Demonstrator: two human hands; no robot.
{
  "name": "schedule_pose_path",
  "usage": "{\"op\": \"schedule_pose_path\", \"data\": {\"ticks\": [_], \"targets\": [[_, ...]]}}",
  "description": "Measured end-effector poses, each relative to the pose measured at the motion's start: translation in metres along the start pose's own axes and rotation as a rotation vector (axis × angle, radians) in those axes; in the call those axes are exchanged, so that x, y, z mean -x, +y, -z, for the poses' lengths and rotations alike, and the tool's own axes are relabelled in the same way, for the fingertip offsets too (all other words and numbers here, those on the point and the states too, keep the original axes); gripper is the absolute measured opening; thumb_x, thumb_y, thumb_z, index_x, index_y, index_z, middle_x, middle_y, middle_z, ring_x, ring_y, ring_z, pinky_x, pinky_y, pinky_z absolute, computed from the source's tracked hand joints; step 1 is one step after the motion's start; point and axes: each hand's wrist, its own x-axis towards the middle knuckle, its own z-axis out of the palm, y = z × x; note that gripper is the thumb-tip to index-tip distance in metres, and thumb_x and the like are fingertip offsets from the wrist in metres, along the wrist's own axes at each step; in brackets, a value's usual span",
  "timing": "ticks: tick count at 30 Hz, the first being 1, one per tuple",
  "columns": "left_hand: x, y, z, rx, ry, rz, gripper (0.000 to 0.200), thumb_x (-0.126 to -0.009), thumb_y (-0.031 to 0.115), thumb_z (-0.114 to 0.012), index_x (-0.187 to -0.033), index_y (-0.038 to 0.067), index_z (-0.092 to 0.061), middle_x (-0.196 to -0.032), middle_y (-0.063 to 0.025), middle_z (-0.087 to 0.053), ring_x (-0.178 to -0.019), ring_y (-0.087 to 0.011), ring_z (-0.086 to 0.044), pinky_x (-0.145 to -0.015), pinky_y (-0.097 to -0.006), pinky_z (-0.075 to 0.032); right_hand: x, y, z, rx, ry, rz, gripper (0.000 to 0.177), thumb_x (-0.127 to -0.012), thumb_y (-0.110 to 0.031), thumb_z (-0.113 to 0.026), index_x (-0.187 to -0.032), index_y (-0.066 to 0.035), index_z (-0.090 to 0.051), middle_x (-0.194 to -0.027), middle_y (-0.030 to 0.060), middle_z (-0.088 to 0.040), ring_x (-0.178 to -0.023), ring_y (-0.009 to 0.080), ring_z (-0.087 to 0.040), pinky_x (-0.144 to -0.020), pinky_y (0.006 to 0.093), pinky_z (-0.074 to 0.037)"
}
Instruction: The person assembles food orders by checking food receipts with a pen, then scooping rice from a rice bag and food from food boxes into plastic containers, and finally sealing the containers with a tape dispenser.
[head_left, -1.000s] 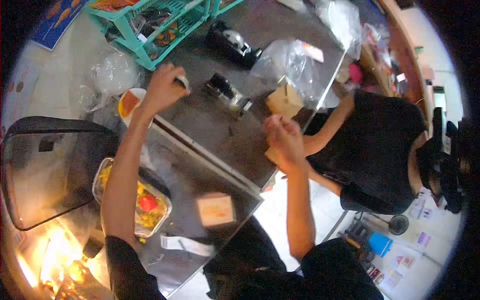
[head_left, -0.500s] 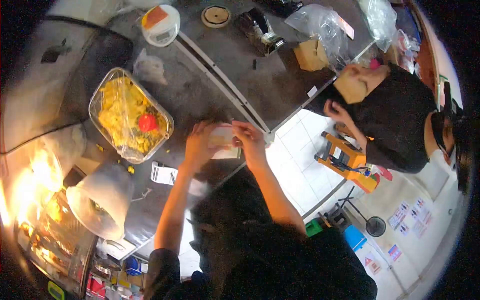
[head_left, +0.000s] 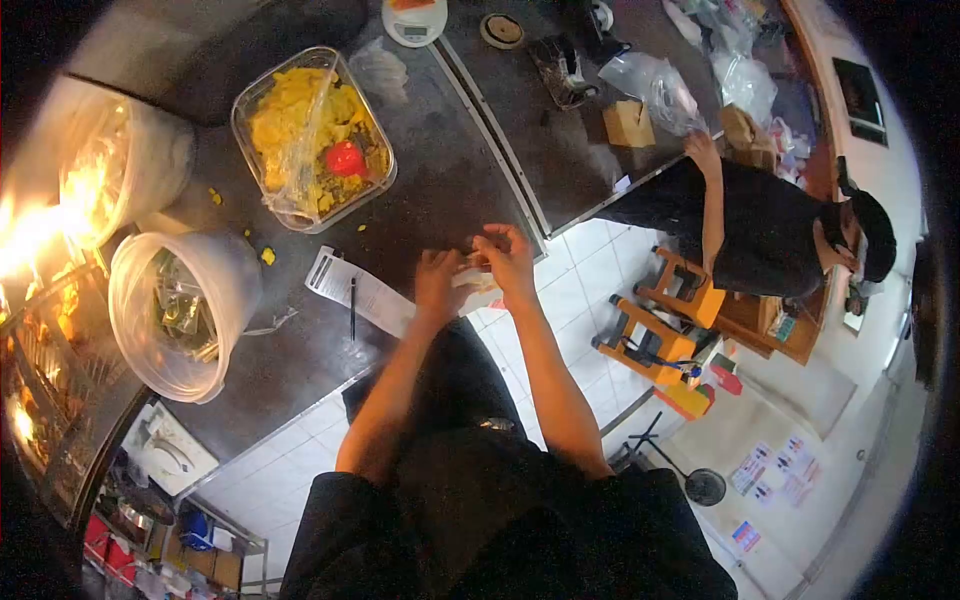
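At the counter's front edge, my left hand point(head_left: 440, 288) and my right hand point(head_left: 505, 265) are close together, fingers pinched. Between them is a small pale, see-through plastic bag point(head_left: 482, 297), mostly hidden by the fingers and blurred. A white printed paper slip point(head_left: 378, 300) lies on the counter beside my left hand, with a dark pen point(head_left: 352, 310) across it. Farther back, a clear tub point(head_left: 388, 185) holds yellow food, a red-topped item and a loose plastic sheet.
A translucent bucket point(head_left: 235, 285) with small packets stands at left, near bright flames point(head_left: 40, 240). A scale point(head_left: 415, 32) and a brown paper box point(head_left: 628, 124) are at the back. A co-worker point(head_left: 760, 225) stands at right beside orange stools point(head_left: 650, 345).
The view has shifted. My hands have drawn closer together, and the bag that lay flat between them is now largely covered. The co-worker has straightened and reaches toward the counter.
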Motion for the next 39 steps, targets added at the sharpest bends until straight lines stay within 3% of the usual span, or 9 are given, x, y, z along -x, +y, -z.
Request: {"op": "schedule_pose_path", "data": {"ticks": [5,13,15,18,20,25,27,31,39], "targets": [[0.024,0.012,-0.016,0.299,0.072,0.126,0.044,-0.062,0.002,-0.078,-0.101,0.006,-0.056,-0.095,-0.0099,-0.062,-0.094,-0.0337,-0.061,-0.080,-0.0405,-0.052,-0.012,0.039,0.018,0.466,0.155,0.129,0.023,-0.079,-0.005,-0.072,-0.095,0.001,-0.057,-0.075,0.0122,-0.065,-0.059,0.0161,-0.065,-0.048,0.0276,-0.050],[0.034,0.005,-0.028,0.238,0.175,-0.064,0.050,-0.064,0.002,-0.077,-0.108,0.008,-0.054,-0.120,-0.0165,-0.051,-0.097,-0.0327,-0.062,-0.079,-0.0402,-0.055,0.017,-0.024,-0.016,0.362,0.053,0.118,0.023,-0.077,-0.005,-0.073,-0.092,0.001,-0.057,-0.077,0.0128,-0.067,-0.057,0.0178,-0.066,-0.047,0.0257,-0.051],[0.035,0.008,-0.029,0.272,0.116,0.055,0.052,-0.071,0.005,-0.073,-0.119,0.018,-0.056,-0.130,-0.0143,-0.041,-0.102,-0.0355,-0.061,-0.078,-0.0416,-0.055,0.013,-0.032,-0.023,0.268,0.050,0.090,0.022,-0.077,-0.005,-0.073,-0.091,0.001,-0.057,-0.077,0.0127,-0.066,-0.057,0.0180,-0.066,-0.046,0.0263,-0.051],[0.034,0.015,-0.022,0.292,0.091,0.079,0.047,-0.072,0.006,-0.073,-0.116,0.018,-0.059,-0.132,-0.0151,-0.041,-0.103,-0.0352,-0.061,-0.079,-0.0408,-0.055,-0.013,0.002,0.000,0.384,0.065,0.056,0.022,-0.075,-0.006,-0.075,-0.087,0.002,-0.058,-0.074,0.0131,-0.066,-0.058,0.0183,-0.067,-0.045,0.0275,-0.051],[0.036,0.014,-0.022,0.252,0.080,0.048,0.046,-0.071,0.007,-0.073,-0.114,0.014,-0.058,-0.135,-0.0167,-0.040,-0.101,-0.0343,-0.061,-0.082,-0.0414,-0.053,-0.036,0.042,0.033,1.007,0.082,0.212,0.022,-0.072,-0.006,-0.077,-0.082,0.001,-0.059,-0.069,0.0139,-0.066,-0.056,0.0194,-0.067,-0.045,0.0277,-0.052],[0.031,0.011,-0.021,0.177,0.146,-0.066,0.046,-0.072,0.010,-0.073,-0.115,0.009,-0.056,-0.142,-0.0129,-0.040,-0.104,-0.0341,-0.060,-0.085,-0.0410,-0.052,-0.024,0.017,0.022,0.985,0.061,0.060,0.023,-0.069,-0.006,-0.078,-0.081,0.003,-0.060,-0.064,0.0149,-0.066,-0.051,0.0202,-0.066,-0.044,0.0280,-0.052],[0.030,0.010,-0.021,0.172,0.091,-0.034,0.048,-0.072,0.011,-0.073,-0.117,0.008,-0.055,-0.138,-0.0096,-0.047,-0.106,-0.0336,-0.059,-0.084,-0.0395,-0.053,-0.030,0.024,0.025,1.110,0.119,0.095,0.019,-0.061,-0.015,-0.074,-0.073,-0.003,-0.066,-0.065,0.0142,-0.067,-0.055,0.0231,-0.067,-0.058,0.0337,-0.054],[0.028,0.012,-0.022,0.108,0.147,-0.060,0.044,-0.072,0.011,-0.072,-0.112,0.008,-0.056,-0.116,-0.0109,-0.061,-0.099,-0.0328,-0.059,-0.078,-0.0402,-0.053,-0.014,0.001,0.011,1.211,0.000,0.074,0.018,-0.070,-0.008,-0.075,-0.077,0.003,-0.062,-0.062,0.0153,-0.066,-0.052,0.0211,-0.067,-0.046,0.0267,-0.053],[0.020,0.019,-0.016,0.227,0.134,0.036,0.026,-0.070,0.007,-0.071,-0.089,0.008,-0.053,-0.086,-0.0097,-0.062,-0.085,-0.0333,-0.058,-0.068,-0.0445,-0.050,0.019,-0.015,0.011,0.703,0.087,-0.034,0.013,-0.073,-0.007,-0.073,-0.074,0.003,-0.065,-0.067,0.0127,-0.068,-0.057,0.0160,-0.068,-0.049,0.0249,-0.054]]}}
